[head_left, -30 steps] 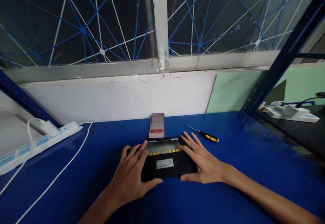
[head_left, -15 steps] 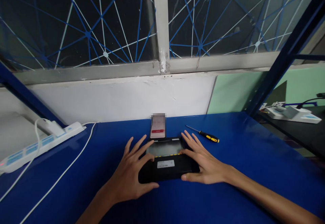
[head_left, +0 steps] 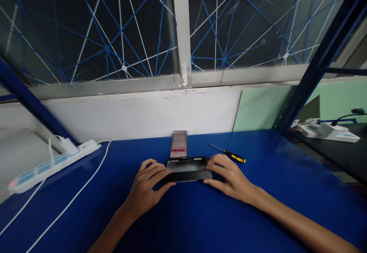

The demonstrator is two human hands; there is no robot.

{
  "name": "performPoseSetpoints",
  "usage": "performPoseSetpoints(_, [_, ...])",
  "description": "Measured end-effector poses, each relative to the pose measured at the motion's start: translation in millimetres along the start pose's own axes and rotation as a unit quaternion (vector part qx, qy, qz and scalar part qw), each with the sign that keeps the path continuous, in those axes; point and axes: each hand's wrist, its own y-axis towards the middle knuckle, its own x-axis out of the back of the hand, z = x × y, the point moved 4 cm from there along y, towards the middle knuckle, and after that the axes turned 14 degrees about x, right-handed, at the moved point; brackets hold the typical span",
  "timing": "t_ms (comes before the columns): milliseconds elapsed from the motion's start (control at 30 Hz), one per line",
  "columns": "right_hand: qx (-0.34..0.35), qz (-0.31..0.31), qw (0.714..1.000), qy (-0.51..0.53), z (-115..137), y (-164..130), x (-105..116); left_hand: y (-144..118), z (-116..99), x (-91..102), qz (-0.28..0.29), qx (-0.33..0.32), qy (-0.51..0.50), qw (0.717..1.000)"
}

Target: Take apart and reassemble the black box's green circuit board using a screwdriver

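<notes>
Windows with blue and white crossed lines fill the upper background, above a white wall band and a green panel to the right. Blue table (head_left: 258, 207): broad, spanning the whole foreground, framed by blue metal uprights at both sides. White power strip (head_left: 54, 161): lying at the far left edge of the table, a white plug seated in it and a white cable (head_left: 71, 199) trailing diagonally across the blue surface toward the near left. Black flat device (head_left: 187, 170): at the table's middle, its near edge tipped up off the surface, its far edge down. Left hand (head_left: 145, 188): fingers curled around the device's left end, gripping it. Right hand (head_left: 232, 178): fingers curled around the device's right end, gripping it. Small upright phone (head_left: 179, 146): just behind the device, screen blurred. Screwdriver (head_left: 229, 154): yellow-and-black handle, thin shaft, lying on the table just beyond the right hand, apart from it.
</notes>
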Motion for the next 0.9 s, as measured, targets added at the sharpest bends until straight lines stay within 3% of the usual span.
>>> performPoseSetpoints(200, [0.011,-0.065,0.997,-0.029,6,3,11,12,-7,5.7,-0.040,-0.021,0.010,0.999])
performPoseSetpoints(433, [-0.095,-0.095,0.991,0.012,-5,3,26,22,-16,6.4,-0.016,0.003,-0.008,1.000])
performPoseSetpoints(567, [-0.139,-0.040,0.988,0.058,-2,-1,26,20,-22,3.4,0.014,0.007,-0.018,1.000])
performPoseSetpoints(733, [-0.168,0.066,0.980,0.086,8,-15,22,10,-31,-3.6,0.103,0.026,-0.024,0.994])
performPoseSetpoints(900, [-0.175,0.114,0.973,0.095,7,-20,12,2,-29,-14.5,0.135,0.040,-0.008,0.990])
